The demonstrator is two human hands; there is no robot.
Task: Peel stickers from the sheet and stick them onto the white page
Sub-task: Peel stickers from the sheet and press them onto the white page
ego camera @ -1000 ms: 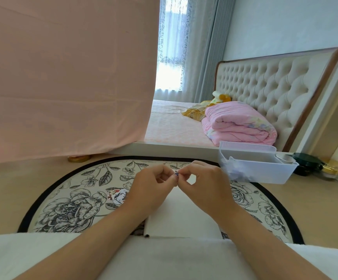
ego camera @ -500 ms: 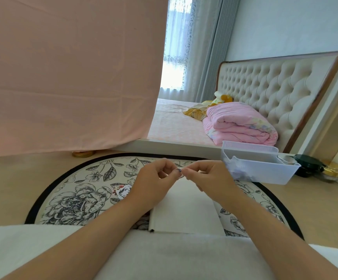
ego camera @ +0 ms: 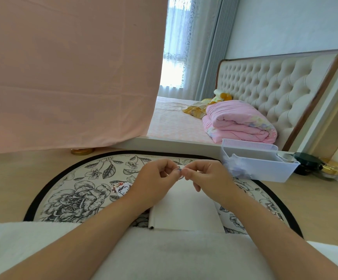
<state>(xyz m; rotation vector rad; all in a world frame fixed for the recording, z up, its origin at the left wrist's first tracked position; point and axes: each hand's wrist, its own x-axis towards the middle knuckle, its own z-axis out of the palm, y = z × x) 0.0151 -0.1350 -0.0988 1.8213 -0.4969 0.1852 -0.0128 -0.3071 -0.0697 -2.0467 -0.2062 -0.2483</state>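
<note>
Pinching a small round sticker (ego camera: 179, 173) between the thumb and forefinger tips of both hands, at frame centre. The left hand (ego camera: 154, 179) and right hand (ego camera: 207, 176) are meeting fingertip to fingertip, with the other fingers curled loosely. The sticker is hovering over the far edge of the white page (ego camera: 184, 207). The page is lying on a round floral mat (ego camera: 73, 199), lower centre. A sheet (ego camera: 121, 187) showing a cat-like figure is lying on the mat just left of the page, partly hidden by the left wrist. A clear bin (ego camera: 265, 170) is sitting at the mat's right edge. A folded pink quilt (ego camera: 239, 124) is resting on the bed (ego camera: 174, 126) behind. A pink cloth (ego camera: 63, 67) is hanging across the upper left.
</note>
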